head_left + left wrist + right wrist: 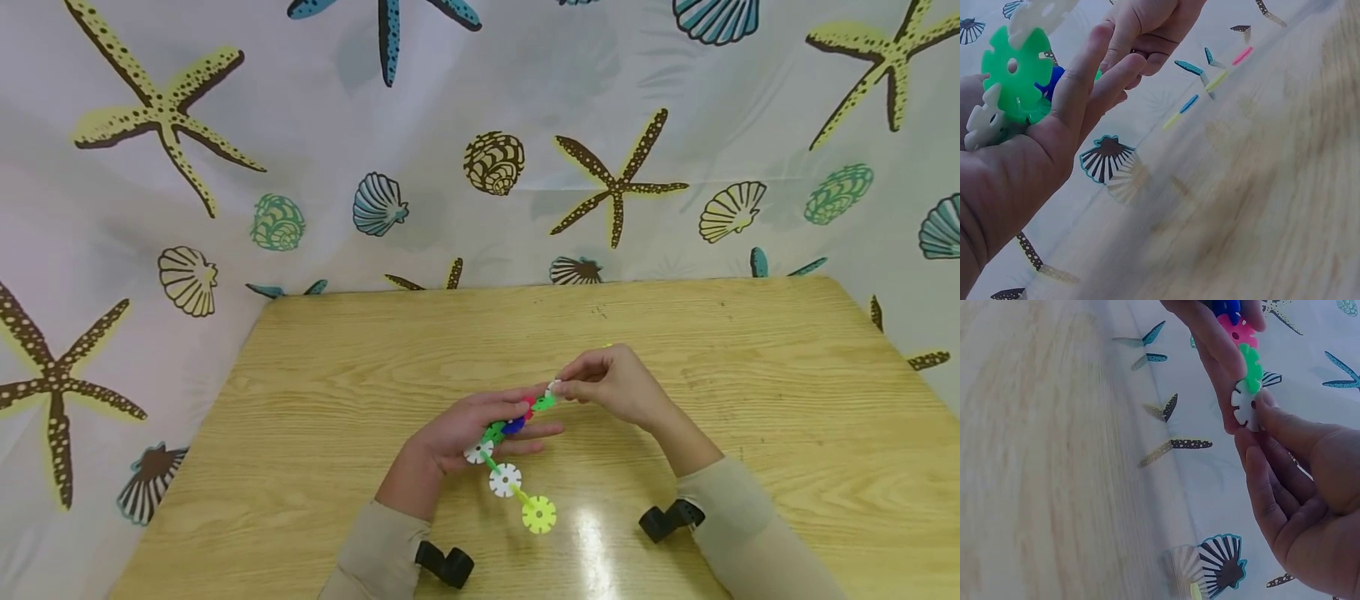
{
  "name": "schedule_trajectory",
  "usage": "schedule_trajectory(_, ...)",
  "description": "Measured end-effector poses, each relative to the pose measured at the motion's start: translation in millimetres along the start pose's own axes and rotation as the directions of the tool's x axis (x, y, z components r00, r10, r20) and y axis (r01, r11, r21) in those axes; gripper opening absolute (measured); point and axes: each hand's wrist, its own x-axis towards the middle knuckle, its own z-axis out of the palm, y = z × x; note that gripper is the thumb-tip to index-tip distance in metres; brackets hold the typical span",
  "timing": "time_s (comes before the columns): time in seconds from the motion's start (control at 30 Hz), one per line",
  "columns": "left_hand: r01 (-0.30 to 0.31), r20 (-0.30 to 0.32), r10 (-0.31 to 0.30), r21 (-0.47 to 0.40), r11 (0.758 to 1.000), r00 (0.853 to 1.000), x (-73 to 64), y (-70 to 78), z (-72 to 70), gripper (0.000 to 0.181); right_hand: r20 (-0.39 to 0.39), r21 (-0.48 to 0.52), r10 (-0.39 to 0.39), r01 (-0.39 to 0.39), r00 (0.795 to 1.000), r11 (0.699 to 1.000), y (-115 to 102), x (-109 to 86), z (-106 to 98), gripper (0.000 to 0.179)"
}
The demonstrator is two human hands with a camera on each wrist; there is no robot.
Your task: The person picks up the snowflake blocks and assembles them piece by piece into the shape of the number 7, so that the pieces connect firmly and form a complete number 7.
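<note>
A chain of notched plastic discs [493,433], slotted together in green, blue, pink, white and yellow, lies across my left hand [461,427]. The left thumb holds it against the fingers, which are stretched out underneath. From that hand's near side the chain hangs over the table, with a white disc [505,481] and a yellow disc [539,517] at its lower end. At the far end my right hand [626,387] pinches a white disc [1244,407] between thumb and fingers. This disc meets a green disc [1252,367] beside a pink one [1239,330]; the slot joint is partly hidden.
The wooden table [337,358] is backed by a cloth [450,100] printed with starfish and shells. Several loose discs lie flat on the table, including a pink one [1242,55] and a blue one [1189,103]. A black wrist mount [446,565] sits on each sleeve.
</note>
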Motion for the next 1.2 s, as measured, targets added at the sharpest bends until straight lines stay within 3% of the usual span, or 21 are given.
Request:
schedule_trajectory(0.23, -0.016, 0.018, 0.015, 0.026, 1.0, 1.0, 1.4, -0.8, -0.5, 0.046, 0.023, 0.04, -0.02, 0.019, 1.0, 0.999, -3.8, -1.2, 3.7, 0.016)
schedule_trajectory(0.47, -0.019, 0.024, 0.017, 0.078, 0.997, 1.0, 0.1, -1.8, -2.1, 0.047, -0.016, -0.003, -0.048, 0.048, 0.999, 0.999, -4.7, -1.2, 10.4, 0.01)
schedule_trajectory(0.67, -0.022, 0.025, 0.019, 0.12, 0.992, 1.0, 0.4, -1.2, -2.2, 0.047, 0.008, 0.005, -0.056, 0.056, 0.998, 0.998, -0.6, -0.1, 7.3, 0.014)
schedule_trajectory(0.97, -0.006, -0.031, 0.008, 0.086, 0.996, 0.999, 0.4, 0.2, -2.4, 0.051, -0.013, 0.103, 0.057, -0.055, 0.998, 0.993, 4.5, 0.4, -15.9, 0.035)
schedule_trajectory(1.2, -0.005, -0.077, 0.008, 0.043, 0.999, 0.997, -1.9, 1.5, -2.8, 0.051, -0.033, 0.101, 0.101, -0.097, 0.994, 0.99, 9.2, -1.3, -30.3, 0.041)
